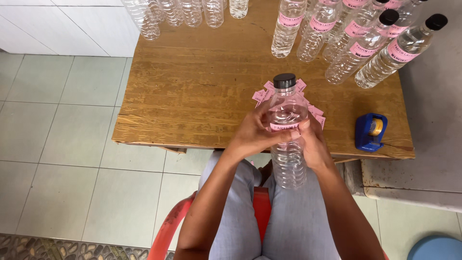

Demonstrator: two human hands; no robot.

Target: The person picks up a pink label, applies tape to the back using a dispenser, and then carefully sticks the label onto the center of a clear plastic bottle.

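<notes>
A clear plastic bottle (288,159) with a black cap stands upright on my lap, in front of the wooden table's near edge. My left hand (254,135) wraps its left side, thumb pressing a pink label (284,127) onto the bottle. My right hand (313,142) grips the bottle from the right, behind the label. A loose pile of pink labels (262,95) lies on the table just beyond the bottle.
The wooden table (192,91) carries a row of unlabelled clear bottles (183,12) at the back left, several labelled, black-capped bottles (365,43) at the back right and a blue tape dispenser (370,131) near the front right. I sit on a red chair (168,231); a blue stool (435,248) stands at lower right.
</notes>
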